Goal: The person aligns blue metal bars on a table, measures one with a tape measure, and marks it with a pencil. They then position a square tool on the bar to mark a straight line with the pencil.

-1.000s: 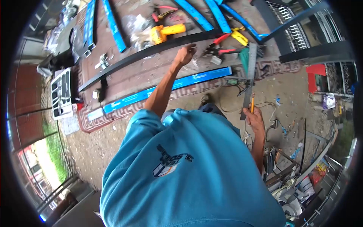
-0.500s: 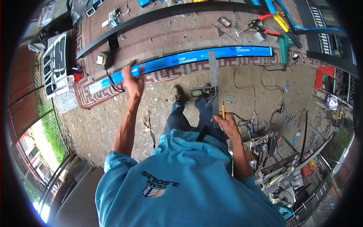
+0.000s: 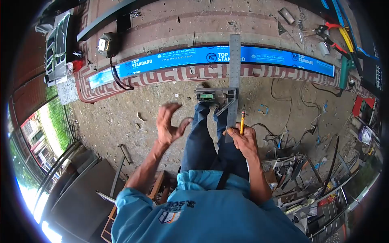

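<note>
My left hand (image 3: 167,126) hangs in the air over the ground, empty, with thumb and fingers apart. In my right hand (image 3: 244,141) are the lower end of a combination square (image 3: 234,77) and a yellow pencil (image 3: 242,123), which points up between the fingers. The square's steel blade reaches away from me, its far end overlapping the blue-filmed aluminum bar (image 3: 182,57). On the blade sits the square's head (image 3: 216,95), with a green level vial, short of the bar. The bar lies lengthwise along the near edge of the patterned mat.
On the mat (image 3: 170,30) stand a tape measure (image 3: 104,44) with a dark strap and a long dark bar (image 3: 109,18). Red-handled pliers (image 3: 330,38) and a green power tool (image 3: 345,72) lie at right. Cords and scrap pieces (image 3: 289,168) litter the ground.
My left hand has drawn back from the bar's left part toward my body. My right hand still grips the square and pencil. The view has shifted closer to the bar.
</note>
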The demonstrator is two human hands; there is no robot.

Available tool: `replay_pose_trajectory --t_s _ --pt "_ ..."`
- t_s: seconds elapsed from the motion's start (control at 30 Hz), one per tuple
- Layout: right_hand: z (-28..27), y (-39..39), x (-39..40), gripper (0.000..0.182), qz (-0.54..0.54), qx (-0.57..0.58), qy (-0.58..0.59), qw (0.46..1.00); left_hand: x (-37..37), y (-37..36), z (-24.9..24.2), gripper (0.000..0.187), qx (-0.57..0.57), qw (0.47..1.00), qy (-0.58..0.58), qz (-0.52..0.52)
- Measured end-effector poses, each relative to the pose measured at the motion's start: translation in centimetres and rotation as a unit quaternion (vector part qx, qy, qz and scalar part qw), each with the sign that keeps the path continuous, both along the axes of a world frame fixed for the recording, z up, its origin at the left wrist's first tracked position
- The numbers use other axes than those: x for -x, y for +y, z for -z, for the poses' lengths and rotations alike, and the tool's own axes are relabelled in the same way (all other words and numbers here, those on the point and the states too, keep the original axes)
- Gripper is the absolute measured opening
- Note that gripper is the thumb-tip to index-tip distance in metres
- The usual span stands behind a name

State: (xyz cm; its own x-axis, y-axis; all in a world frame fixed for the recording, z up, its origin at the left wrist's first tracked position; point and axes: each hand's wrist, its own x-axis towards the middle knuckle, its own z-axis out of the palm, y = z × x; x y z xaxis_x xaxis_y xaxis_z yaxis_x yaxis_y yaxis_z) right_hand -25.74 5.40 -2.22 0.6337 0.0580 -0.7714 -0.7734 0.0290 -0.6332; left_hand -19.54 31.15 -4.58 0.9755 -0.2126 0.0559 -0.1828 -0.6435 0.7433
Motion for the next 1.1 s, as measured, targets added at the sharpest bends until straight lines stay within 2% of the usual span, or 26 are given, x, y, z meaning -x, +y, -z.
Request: replay_pose_trajectory --t_s 0.13,0.27,0.33,0.37,0.4,0.47,0.6,0.63,0.67,0.73,0.8,0.83,0.87,0.97,1.03,1.07,1.1 --pt "0.0 0.9 -0.9 0.026 0.019 -0.002 0.003 1.000 -7.3 0.3 -0.1 0.071 -0.011 0.986 -0.126 0.106" --pt "0.0 1.0 -1.1 0.030 -0.018 0.009 0.000 1.000 -10.7 -0.9 -2.0 0.085 -0.048 0.977 -0.116 0.175" --pt "0.0 1.1 -2.0 0.031 -0.040 0.016 -0.008 0.999 -12.1 -2.3 -2.8 0.094 -0.139 0.948 -0.094 0.270" --pt "0.2 1.3 -2.8 0.031 -0.057 0.008 -0.012 0.998 -12.7 -2.4 -2.4 0.096 -0.150 0.937 -0.072 0.307" --pt "0.2 1.4 -3.7 0.030 -0.075 0.000 -0.017 0.997 -13.4 -2.7 -2.2 0.096 -0.149 0.936 -0.072 0.311" --pt "0.0 2.1 -5.3 0.026 -0.051 -0.028 -0.007 0.998 -15.0 -3.4 -2.4 0.092 -0.213 0.890 -0.084 0.395" --pt "0.9 2.5 -5.8 0.028 -0.037 -0.038 -0.042 0.998 -17.3 -3.9 -1.4 0.087 -0.218 0.866 -0.127 0.432" --pt "0.9 2.3 -5.8 0.030 -0.056 -0.007 -0.015 0.998 -17.7 -3.7 -0.3 0.085 -0.171 0.876 -0.159 0.421" --pt "0.8 2.2 -5.8 0.032 -0.074 0.024 0.011 0.997 -17.7 -3.7 -0.2 0.085 -0.171 0.875 -0.156 0.425" --pt "0.1 1.8 -4.8 0.033 0.048 0.017 0.060 0.997 -17.8 -3.8 -0.3 0.082 -0.161 0.882 -0.170 0.408" --pt "1.0 1.0 -3.9 0.043 0.155 0.095 -0.189 0.965 -17.9 -3.8 -0.3 0.083 -0.154 0.887 -0.171 0.400" --pt "0.1 -0.7 -3.8 0.053 0.122 0.138 -0.169 0.968 -17.9 -3.8 -0.4 0.082 -0.144 0.887 -0.171 0.404" --pt "-0.7 -1.8 -3.6 0.059 0.167 0.142 -0.100 0.970 -18.0 -3.9 -0.4 0.082 -0.133 0.886 -0.171 0.410" --pt "-1.5 -3.6 -4.5 0.054 0.214 0.151 -0.091 0.961 -18.0 -3.8 -0.3 0.084 -0.128 0.887 -0.160 0.413" --pt "-0.8 -4.2 -5.3 0.037 0.202 0.155 -0.221 0.941 -18.1 -3.8 -0.3 0.082 -0.123 0.889 -0.159 0.411" --pt "-0.8 -4.1 -5.7 0.037 0.202 0.153 -0.221 0.942 -18.1 -3.8 -0.3 0.080 -0.116 0.891 -0.158 0.409" --pt "-1.0 -3.6 -6.2 0.028 0.213 0.146 -0.253 0.932 -18.1 -3.8 -0.4 0.080 -0.118 0.891 -0.157 0.409"
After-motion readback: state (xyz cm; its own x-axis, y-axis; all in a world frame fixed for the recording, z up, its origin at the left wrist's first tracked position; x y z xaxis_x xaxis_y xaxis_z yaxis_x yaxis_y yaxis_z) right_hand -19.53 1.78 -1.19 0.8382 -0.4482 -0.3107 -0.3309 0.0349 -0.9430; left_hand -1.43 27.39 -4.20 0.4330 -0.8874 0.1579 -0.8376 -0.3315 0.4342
